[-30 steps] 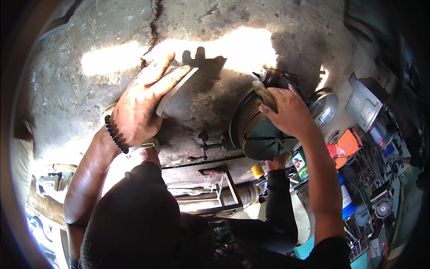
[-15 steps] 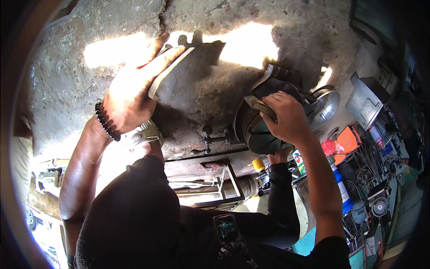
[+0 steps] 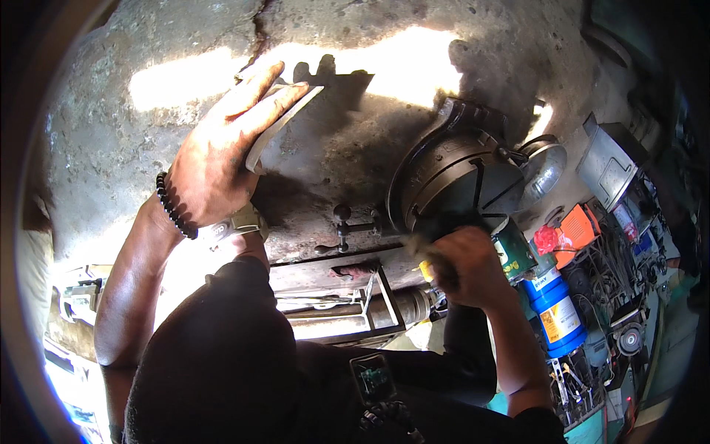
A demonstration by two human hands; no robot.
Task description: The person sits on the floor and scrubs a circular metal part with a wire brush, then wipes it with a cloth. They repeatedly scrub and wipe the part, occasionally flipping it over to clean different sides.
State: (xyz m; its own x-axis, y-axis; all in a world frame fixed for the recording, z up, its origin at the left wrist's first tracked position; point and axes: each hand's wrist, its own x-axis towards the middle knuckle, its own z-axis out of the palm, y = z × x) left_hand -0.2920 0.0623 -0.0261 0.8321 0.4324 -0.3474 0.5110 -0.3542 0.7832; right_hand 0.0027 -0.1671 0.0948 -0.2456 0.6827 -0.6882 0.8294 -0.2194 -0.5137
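Note:
Fingers stretched along it, my left hand (image 3: 218, 140) grips a flat plate-like piece (image 3: 285, 126) with a pale edge, its kind unclear. A beaded bracelet is on that wrist. My right hand (image 3: 470, 263) is blurred by motion and closed on a folded brownish cloth-like piece (image 3: 436, 263). It passes over the near edge of a round metal table (image 3: 451, 166), a heavy dark part with straight slots in its shiny face. Left of that part is a crank handle (image 3: 342, 228) with ball ends.
My dark-trousered legs (image 3: 222, 333) are folded in front of me. A shiny metal bowl-like thing (image 3: 543, 170) lies beyond the round part. To the right are a blue bucket (image 3: 558, 318), a green can (image 3: 514, 248), an orange case (image 3: 577, 233) and a metal box (image 3: 606, 166).
My right hand has swept toward me, from the top of the round part to its near edge, uncovering the slotted face. My left hand has shifted slightly.

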